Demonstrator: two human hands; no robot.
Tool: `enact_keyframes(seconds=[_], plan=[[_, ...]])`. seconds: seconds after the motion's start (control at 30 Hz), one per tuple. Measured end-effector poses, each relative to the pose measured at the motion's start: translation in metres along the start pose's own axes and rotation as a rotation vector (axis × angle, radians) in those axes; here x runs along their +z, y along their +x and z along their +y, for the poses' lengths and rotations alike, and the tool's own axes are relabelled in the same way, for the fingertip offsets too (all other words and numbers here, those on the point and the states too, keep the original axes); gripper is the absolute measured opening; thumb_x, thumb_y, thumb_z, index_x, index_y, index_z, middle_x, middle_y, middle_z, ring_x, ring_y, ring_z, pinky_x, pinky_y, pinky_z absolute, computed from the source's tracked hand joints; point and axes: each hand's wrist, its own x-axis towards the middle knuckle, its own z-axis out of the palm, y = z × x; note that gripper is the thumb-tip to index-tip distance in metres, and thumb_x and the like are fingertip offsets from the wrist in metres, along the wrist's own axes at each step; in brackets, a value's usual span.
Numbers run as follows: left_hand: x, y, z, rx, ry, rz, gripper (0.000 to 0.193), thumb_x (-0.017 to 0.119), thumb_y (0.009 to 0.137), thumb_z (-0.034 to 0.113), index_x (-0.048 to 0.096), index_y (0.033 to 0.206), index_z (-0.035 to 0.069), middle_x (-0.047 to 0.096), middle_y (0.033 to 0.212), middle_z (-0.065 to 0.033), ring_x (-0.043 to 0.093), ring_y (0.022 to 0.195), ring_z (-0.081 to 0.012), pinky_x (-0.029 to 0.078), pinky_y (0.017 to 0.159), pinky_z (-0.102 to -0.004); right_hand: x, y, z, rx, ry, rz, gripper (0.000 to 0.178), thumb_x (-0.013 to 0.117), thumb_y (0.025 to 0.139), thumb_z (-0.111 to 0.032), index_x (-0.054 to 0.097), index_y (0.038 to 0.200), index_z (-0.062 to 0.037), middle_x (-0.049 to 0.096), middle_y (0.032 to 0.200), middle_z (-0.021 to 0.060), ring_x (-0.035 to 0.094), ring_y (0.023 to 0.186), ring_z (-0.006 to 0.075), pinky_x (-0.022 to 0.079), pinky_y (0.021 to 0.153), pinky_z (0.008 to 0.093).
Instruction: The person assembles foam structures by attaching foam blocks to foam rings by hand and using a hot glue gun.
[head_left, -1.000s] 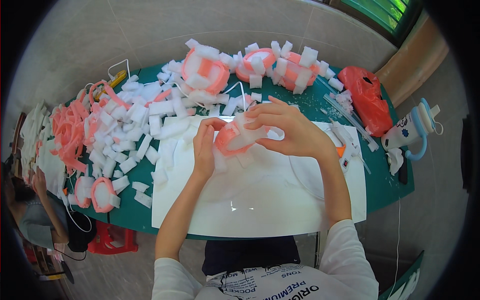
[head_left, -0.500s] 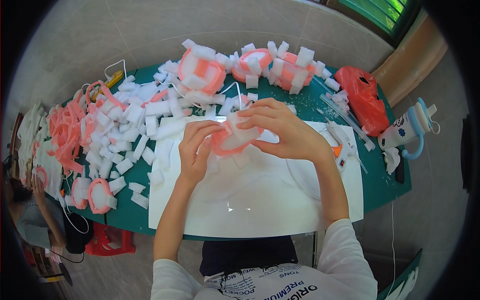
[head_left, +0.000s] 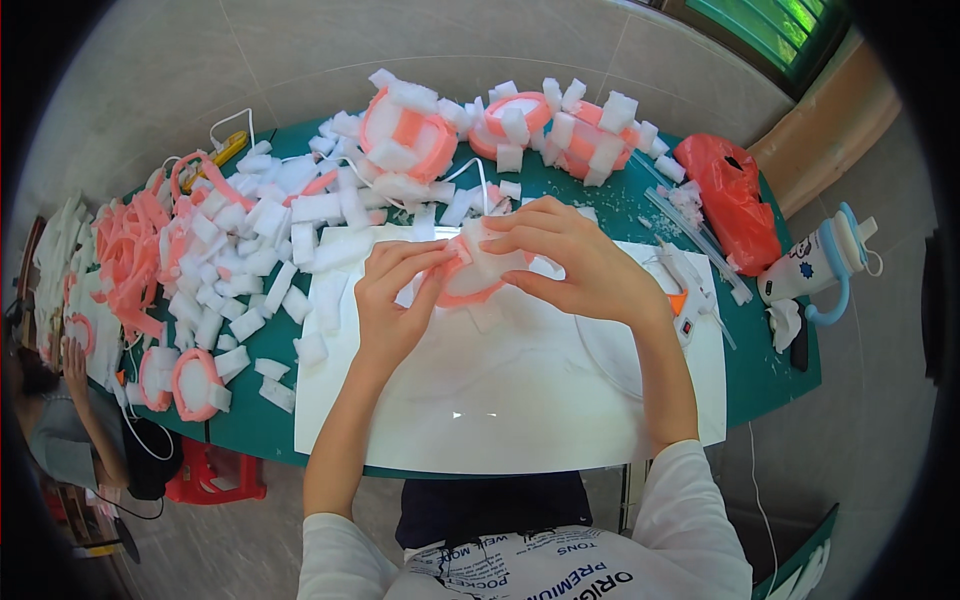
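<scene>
Pink-rimmed foam piece: being held over the far half of the white sheet, between the two hands; its white middle and pink lower rim are showing, the rest partly hiding behind fingers.
Green table: spreading under everything at work, its edges bending in the wide view.
Co-worker: sitting at the far left, one hand resting near a pink ring.
White sheet: covering the middle of the table, nearest the person.
White foam blocks: lying heaped to the left of the sheet, some of them reaching its edge.
Pink foam strips: tangling in a pile at the heap's left.
Red plastic bag: slumping at the table's far right.
White bottle: standing near the right edge, its pale blue handle facing away from the sheet.
Large foam ring: leaning at the back, with white blocks sitting about its pink rim.
Right hand: arching from the right; fingers above and thumb below are gripping the piece.
Left hand: bending its fingertips against the pink left edge; whether they are pinching or only touching, I cannot tell.
White tool with an orange part: lying at the sheet's right.
Crumpled tissue: resting just beside the bottle's base.
</scene>
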Motion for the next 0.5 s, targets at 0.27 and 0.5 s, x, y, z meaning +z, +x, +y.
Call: enact_keyframes(seconds=[0.27, 0.5], plan=[[-0.005, 0.001, -0.002, -0.025, 0.066, -0.021, 0.016, 0.066, 0.069, 0.003, 0.068, 0.084, 0.008, 0.066, 0.089, -0.0003, 0.054, 0.086, -0.0182, 0.034, 0.084, -0.0300, 0.001, -0.001, -0.004, 0.029, 0.016, -0.014, 0.026, 0.063, 0.077, -0.014, 0.061, 0.100, -0.0050, 0.058, 0.109, 0.0078, 0.047, 0.104, 0.0245, 0.036, 0.091, 0.0376], [-0.011, 0.002, -0.005, 0.101, 0.201, -0.016, 0.016, 0.068, 0.066, 0.002, 0.068, 0.081, 0.008, 0.065, 0.086, -0.0013, 0.053, 0.083, -0.0186, 0.036, 0.079, -0.0293, 0.003, -0.001, -0.006, -0.060, 0.003, 0.006, 0.029, 0.067, 0.073, -0.009, 0.061, 0.101, -0.0059, 0.057, 0.114, 0.0051, 0.049, 0.093, 0.0231, 0.042, 0.083, 0.0315]])
